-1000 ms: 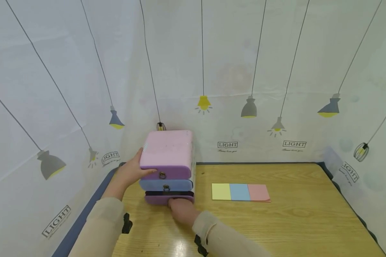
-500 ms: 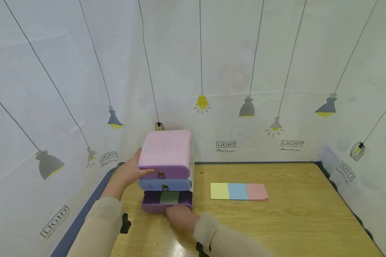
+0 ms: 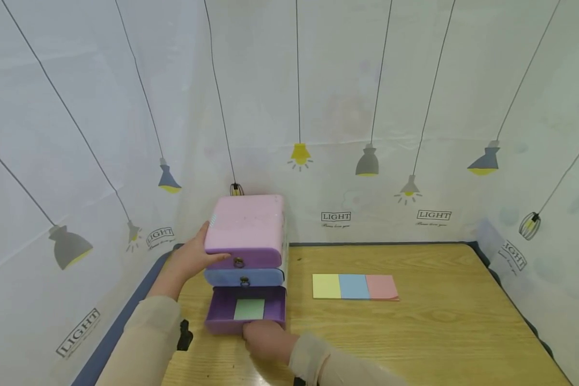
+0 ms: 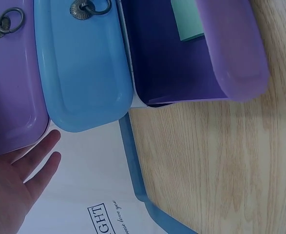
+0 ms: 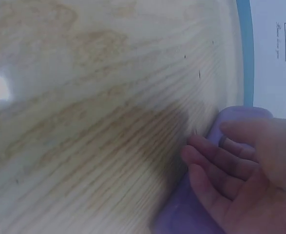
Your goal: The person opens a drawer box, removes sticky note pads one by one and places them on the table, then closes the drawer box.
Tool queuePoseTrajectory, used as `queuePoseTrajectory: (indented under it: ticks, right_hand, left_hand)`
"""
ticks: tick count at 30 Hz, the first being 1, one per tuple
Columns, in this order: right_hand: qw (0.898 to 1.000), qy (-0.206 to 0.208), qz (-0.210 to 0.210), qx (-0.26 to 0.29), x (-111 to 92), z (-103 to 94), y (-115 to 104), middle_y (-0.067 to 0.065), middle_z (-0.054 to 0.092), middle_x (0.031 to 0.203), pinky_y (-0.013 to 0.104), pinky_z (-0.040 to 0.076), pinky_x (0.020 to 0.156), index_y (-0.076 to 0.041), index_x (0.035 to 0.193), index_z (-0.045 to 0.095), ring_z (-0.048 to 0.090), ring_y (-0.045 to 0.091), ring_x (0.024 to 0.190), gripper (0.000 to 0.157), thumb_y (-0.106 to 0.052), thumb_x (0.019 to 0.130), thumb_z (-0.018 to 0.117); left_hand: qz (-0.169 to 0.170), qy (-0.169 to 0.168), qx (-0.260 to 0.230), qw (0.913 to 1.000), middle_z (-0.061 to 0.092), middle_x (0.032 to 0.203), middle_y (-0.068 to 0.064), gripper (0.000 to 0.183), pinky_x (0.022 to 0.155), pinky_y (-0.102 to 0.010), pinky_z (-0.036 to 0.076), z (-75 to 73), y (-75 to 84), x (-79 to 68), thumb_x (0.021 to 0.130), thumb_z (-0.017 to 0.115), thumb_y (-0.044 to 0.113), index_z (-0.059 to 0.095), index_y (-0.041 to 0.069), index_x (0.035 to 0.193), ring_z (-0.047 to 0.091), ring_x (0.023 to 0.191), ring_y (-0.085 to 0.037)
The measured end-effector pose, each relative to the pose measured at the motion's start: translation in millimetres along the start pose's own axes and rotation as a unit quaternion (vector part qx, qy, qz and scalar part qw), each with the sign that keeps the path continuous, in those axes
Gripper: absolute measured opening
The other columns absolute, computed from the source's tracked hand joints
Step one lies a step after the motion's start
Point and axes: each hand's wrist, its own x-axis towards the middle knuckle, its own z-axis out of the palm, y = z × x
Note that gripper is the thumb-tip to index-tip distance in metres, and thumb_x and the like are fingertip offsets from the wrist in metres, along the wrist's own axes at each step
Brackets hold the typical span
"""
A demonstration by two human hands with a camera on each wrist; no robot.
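A small drawer organizer with a pale pink top stands at the table's back left. My left hand rests on its upper left corner, thumb across the purple top drawer front, other fingers along the side. In the left wrist view two of the left hand's fingers look straight. The blue middle drawer is closed. The purple bottom drawer is pulled out, with a pale green sticky note pad lying inside. My right hand holds that drawer's ring handle with curled fingers, largely hiding it.
Right of the organizer, yellow, blue and pink sticky note pads lie side by side on the wooden table. A white backdrop printed with lamps surrounds the table at the back and sides.
The bottom drawer has come out toward me with my right hand, bringing the green sticky note pad into sight. My left hand stays on the organizer's corner.
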Motion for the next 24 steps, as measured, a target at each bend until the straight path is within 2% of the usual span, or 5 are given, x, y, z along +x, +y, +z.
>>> queuePoseTrajectory:
  ticks: [14,24]
  right_hand:
    - [0.999,-0.014,-0.01,0.035,-13,-1.5,-12,-0.007,0.047,0.06,0.023,0.041,0.049,-0.016,0.071,0.054,0.044,0.008,0.052,0.022,-0.022,0.084,0.07]
    - [0.998,-0.049,0.003,0.045,-13,-6.1,-15,-0.007,0.048,0.062,0.023,0.042,0.052,-0.015,0.075,0.057,0.044,0.007,0.055,0.02,-0.024,0.089,0.067]
  left_hand:
    - [0.008,-0.001,-0.002,1.0,0.025,0.155,-0.025,0.13,0.1,-0.063,0.035,0.6,-3.4,0.5,0.072,0.066,0.076,-0.007,0.009,0.156,0.038,0.132,-0.046]
    - [0.012,-0.005,-0.011,0.9998,0.022,0.156,-0.025,0.13,0.101,-0.063,0.034,2.1,-3.5,2.2,0.073,0.066,0.075,-0.008,0.008,0.156,0.035,0.134,-0.047]
